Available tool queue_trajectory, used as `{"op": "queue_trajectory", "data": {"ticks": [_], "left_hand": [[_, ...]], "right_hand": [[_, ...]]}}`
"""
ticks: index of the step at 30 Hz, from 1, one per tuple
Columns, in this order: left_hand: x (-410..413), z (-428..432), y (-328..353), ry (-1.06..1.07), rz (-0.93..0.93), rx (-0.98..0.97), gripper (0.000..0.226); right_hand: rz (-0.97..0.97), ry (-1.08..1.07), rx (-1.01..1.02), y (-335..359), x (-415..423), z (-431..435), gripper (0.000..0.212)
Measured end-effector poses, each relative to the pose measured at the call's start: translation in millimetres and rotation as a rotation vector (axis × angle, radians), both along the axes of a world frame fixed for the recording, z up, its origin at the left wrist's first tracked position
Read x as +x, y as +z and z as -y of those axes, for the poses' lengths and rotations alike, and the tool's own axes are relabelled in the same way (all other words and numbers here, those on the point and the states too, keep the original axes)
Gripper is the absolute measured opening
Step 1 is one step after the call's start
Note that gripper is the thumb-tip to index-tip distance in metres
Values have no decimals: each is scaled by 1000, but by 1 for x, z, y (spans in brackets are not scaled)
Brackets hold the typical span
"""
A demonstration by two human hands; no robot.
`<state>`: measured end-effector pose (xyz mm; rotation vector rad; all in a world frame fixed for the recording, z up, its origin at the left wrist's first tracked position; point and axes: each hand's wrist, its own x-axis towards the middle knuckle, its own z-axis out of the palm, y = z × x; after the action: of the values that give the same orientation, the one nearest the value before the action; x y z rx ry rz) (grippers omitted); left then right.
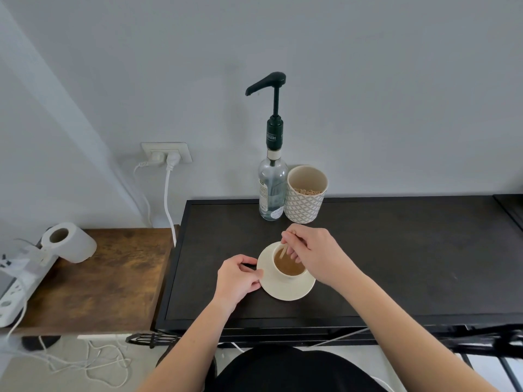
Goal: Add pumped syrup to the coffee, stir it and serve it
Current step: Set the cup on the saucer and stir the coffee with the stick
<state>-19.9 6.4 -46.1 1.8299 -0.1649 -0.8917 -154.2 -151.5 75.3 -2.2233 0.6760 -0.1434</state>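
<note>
One dark brown-black bench (396, 264) w/ raised rim carries the task things; one lower rustic wood side table (107, 278) sits to its left, bearing one white paper roll (69, 242) and one white power strip (11, 292). At the bench's back edge stands one clear glass syrup bottle (271, 190) w/ tall black pump, spout facing left; touching or just beside it on the right, one cream lattice-patterned cup (306, 193) holding wooden sticks, count unclear. Near the front-centre: one cream saucer (285, 288) w/ one cream cup of light-brown coffee (289, 265) on it. Two bare hands. Left hand (239, 278): grip narrow, thumb and fingers pinching the saucer's left rim. Right hand (317, 254): grip closed on one thin wooden stir stick (283, 250), its lower end in the coffee.
</note>
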Motion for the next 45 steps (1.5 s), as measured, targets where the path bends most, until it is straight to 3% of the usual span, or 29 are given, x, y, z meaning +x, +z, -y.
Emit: {"op": "queue_trajectory", "data": {"ticks": [9, 17, 30, 34, 39, 45], "left_hand": [[1, -1, -2, 8, -11, -12, 27], [0, -1, -1, 12, -13, -8, 27], [1, 0, -1, 0, -12, -7, 27], [1, 0, -2, -3, -9, 6, 27], [2, -1, -3, 4, -13, -7, 27], [2, -1, -1, 5, -14, -5, 27]], "right_hand": [[-41, -76, -121, 4, -21, 17, 29], [35, -27, 77, -1, -13, -1, 29], [-27, -62, -187, 4, -17, 12, 28], [-64, -26, -124, 4, -23, 9, 30], [34, -30, 72, -1, -10, -2, 30], [43, -65, -97, 0, -2, 4, 26]]}}
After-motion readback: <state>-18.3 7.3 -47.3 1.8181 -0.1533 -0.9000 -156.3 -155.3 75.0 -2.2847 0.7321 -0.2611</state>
